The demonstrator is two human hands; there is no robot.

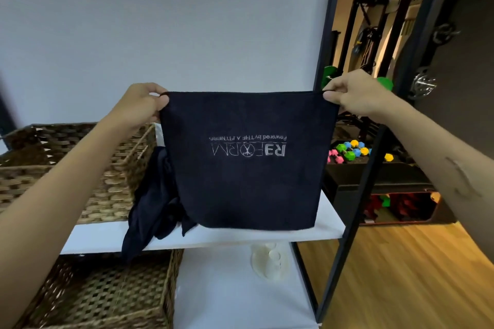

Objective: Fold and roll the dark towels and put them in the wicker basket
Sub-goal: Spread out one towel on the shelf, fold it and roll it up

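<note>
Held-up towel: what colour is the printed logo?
Pale grey-white on the dark navy towel, upside down; head view.

You hold the towel [246, 163] at frame centre, left hand [143, 103] and right hand [347, 93] pinching its top corners. Behind it lies the shelf [240, 238]; left of it, the crumpled towels [152, 205], then the wicker basket [66, 168]. A second basket [101, 294] sits lower left.
</note>
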